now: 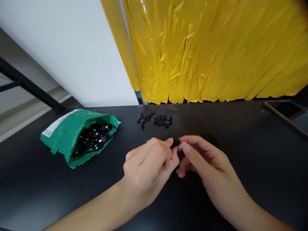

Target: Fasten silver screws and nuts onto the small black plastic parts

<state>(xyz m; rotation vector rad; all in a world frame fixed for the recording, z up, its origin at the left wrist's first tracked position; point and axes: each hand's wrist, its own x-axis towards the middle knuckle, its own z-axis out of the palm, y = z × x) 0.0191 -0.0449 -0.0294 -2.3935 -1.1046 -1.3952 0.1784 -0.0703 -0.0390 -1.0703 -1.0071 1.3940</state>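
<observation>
Near the middle of the black table (115,192), my left hand (150,170) pinches a small black piece (175,143) between thumb and forefinger. My right hand (204,160) meets it from the right, with thumb and forefinger closed at the piece's right end, where a tiny shiny bit shows. The other fingers of my right hand are loosely curled below. Much of the black piece is hidden by my fingertips. Beyond my hands lie a cluster of small black parts (163,120) and a few looser black parts (147,119) to its left.
An open green bag (64,131) holding several black pieces with white dots lies at the left. More black parts (211,140) sit behind my right hand. A dark flat device (288,112) rests at the far right. Yellow plastic sheeting (204,51) hangs beyond the table.
</observation>
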